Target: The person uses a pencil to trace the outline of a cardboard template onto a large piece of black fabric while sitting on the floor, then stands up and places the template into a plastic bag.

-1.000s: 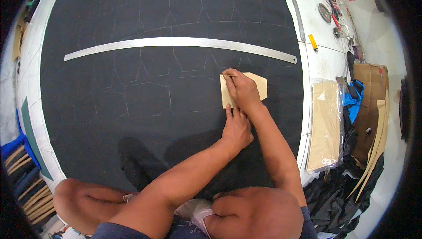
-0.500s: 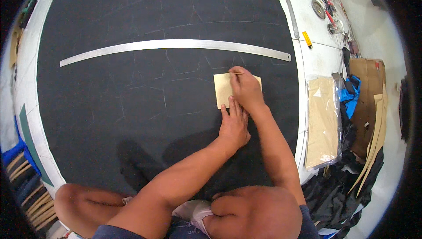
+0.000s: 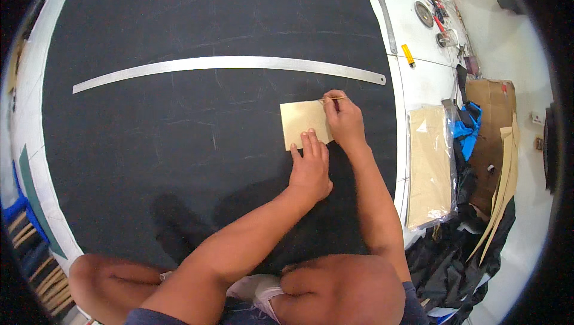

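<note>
A small square of tan card (image 3: 302,119) lies on black cloth (image 3: 149,163) marked with faint pale lines. Flat on the card's lower part rest the outstretched fingers of my left hand (image 3: 310,169), pressing it to the cloth. My right hand (image 3: 347,120) is at the card's upper right corner, closed on a thin brown pencil-like stick (image 3: 341,98). The stick's tip is close to the top edge; whether it touches is too small to tell. Farther off, a long steel ruler (image 3: 233,63) lies across the cloth.
To the right are a yellow lighter (image 3: 408,55), a second metal ruler (image 3: 385,14), a jar (image 3: 446,39) and several small tools. A plastic-wrapped stack of tan card (image 3: 428,166) lies beside brown cardboard (image 3: 490,122) and crumpled black material (image 3: 451,265). My bent knees flank the near edge.
My right hand has moved with the stick rightward along the card's top edge to its corner. The left hand stays on the card. The whole view has shifted slightly.
</note>
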The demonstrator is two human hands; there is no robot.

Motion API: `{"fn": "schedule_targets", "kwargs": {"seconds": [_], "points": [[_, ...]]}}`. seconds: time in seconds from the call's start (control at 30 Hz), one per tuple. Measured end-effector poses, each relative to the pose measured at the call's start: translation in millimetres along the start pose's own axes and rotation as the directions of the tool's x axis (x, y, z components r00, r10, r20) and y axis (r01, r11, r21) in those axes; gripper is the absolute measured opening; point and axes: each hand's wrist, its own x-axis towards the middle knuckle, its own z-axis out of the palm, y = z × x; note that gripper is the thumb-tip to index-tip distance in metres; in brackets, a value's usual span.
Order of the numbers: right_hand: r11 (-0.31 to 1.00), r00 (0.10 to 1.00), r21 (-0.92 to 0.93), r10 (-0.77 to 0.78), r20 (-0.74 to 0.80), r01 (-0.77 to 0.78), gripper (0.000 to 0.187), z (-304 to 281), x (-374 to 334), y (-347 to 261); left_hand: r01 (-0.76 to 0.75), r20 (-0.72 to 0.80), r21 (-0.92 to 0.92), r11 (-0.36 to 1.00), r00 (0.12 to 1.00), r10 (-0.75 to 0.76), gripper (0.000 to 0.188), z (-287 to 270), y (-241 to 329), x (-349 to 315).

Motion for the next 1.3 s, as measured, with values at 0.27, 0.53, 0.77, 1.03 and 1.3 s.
{"fn": "schedule_targets", "kwargs": {"seconds": [0.27,0.53,0.77,1.03,1.3], "points": [[0.999,0.997,-0.030,-0.014,-0.072,0.012,0.019,2,-2,10,-0.026,-0.080,-0.049,0.998,0.997,0.022,0.098,4,-1,0],[0.997,0.992,0.016,-0.071,-0.106,0.073,0.019,2,-6,12,-0.025,-0.062,-0.059,0.998,0.998,0.021,0.096,2,-1,0],[0.999,0.990,-0.042,0.026,-0.136,-0.032,0.019,-11,-17,20,-0.016,-0.080,-0.092,0.996,0.997,0.009,0.097,-2,-3,2],[1.000,0.999,-0.010,0.010,-0.053,-0.010,0.021,-14,-18,19,-0.001,0.005,-0.015,1.000,1.000,0.001,0.095,-12,-2,12],[1.000,0.990,0.007,0.013,-0.141,-0.012,0.020,-23,-23,37,-0.001,-0.020,-0.128,0.992,1.000,-0.001,0.076,-14,-8,20]]}}
